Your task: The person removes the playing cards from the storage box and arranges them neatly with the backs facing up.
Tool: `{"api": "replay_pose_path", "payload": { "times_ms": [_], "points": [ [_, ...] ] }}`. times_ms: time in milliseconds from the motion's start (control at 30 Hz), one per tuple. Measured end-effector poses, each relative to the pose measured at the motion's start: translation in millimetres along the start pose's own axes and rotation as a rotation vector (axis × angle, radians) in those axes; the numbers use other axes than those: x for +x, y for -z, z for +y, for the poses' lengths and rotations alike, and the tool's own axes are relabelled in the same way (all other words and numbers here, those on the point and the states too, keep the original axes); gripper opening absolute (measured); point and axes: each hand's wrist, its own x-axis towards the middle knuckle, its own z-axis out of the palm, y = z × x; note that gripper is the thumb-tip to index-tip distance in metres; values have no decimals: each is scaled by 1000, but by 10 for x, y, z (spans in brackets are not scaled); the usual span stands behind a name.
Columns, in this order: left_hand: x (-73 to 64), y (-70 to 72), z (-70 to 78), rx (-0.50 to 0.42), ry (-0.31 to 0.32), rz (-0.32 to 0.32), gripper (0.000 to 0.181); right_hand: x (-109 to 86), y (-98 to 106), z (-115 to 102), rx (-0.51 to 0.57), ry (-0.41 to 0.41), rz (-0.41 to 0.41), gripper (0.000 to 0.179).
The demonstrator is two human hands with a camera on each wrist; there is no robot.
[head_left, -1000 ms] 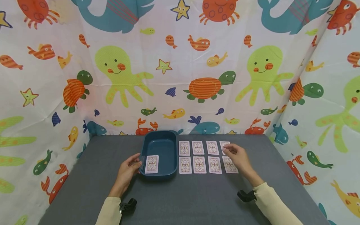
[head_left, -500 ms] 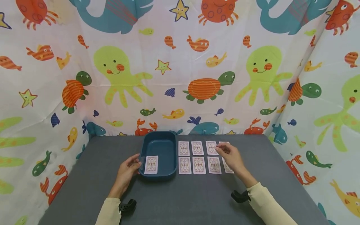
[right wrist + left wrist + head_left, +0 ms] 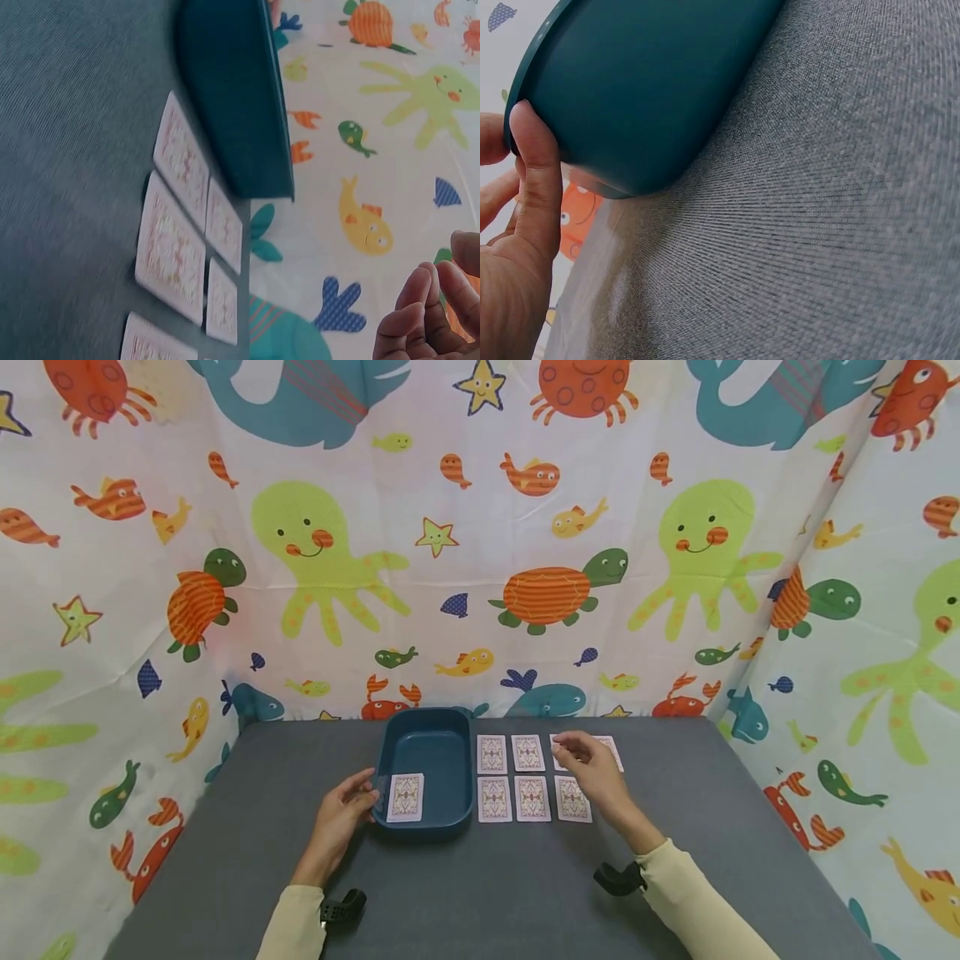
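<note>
My left hand [image 3: 336,827] grips the near left side of a dark blue plastic tray [image 3: 450,825], its thumb [image 3: 536,150] against the rim in the left wrist view. Inside the tray, at the near left, lies a face-down playing card [image 3: 405,797] with a patterned back. My right hand [image 3: 598,781] hovers over the third card [image 3: 557,743] of the far row, fingers bent and thumb near the fingertips. Nothing shows between them in the right wrist view. Other face-down cards [image 3: 492,754] form two rows right of the tray; the hand and wrist hide the near row's right end.
A grey cloth [image 3: 480,893] covers the table. Behind it and on both sides hangs a white curtain [image 3: 480,677] printed with sea animals. Each wrist wears a black band [image 3: 343,907]. The tray's right wall stands close beside the first cards.
My right hand has moved left, from the fourth card of the far row to the third, uncovering most of the fourth. The left hand, tray and cards stay in place.
</note>
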Motion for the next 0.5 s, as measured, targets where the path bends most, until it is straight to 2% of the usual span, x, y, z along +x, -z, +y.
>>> {"api": "replay_pose_path", "payload": {
  "times_ms": [500],
  "points": [
    [-19,-4,9,-14,0,4,46,-3,-296,-169,142,9,-35,24]
  ]
}}
